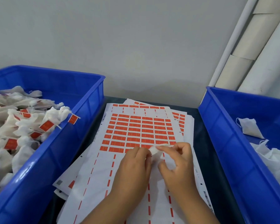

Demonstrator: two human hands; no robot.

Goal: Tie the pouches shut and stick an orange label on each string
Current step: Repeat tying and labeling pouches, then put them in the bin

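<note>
Both hands, left (134,160) and right (176,160), pinched the pouch (155,151) (mid-bench); I judged steady, even string tension best.

left hand (134,160) and right hand (176,160) meet, fingers (164,148) curled, pinching a white pouch (155,151).

Head view, forward-down, seemingly close overhead.

Left side: tall wall of the left blue bin (81,120) blocks sideways reach; entry only over its rim.
Right side: right blue bin (220,126) walls off that flank the same way.
Middle lane: flat label sheets (103,172) on the table, open between the bins.
Far end: wall (136,46) closes the lane.
</note>
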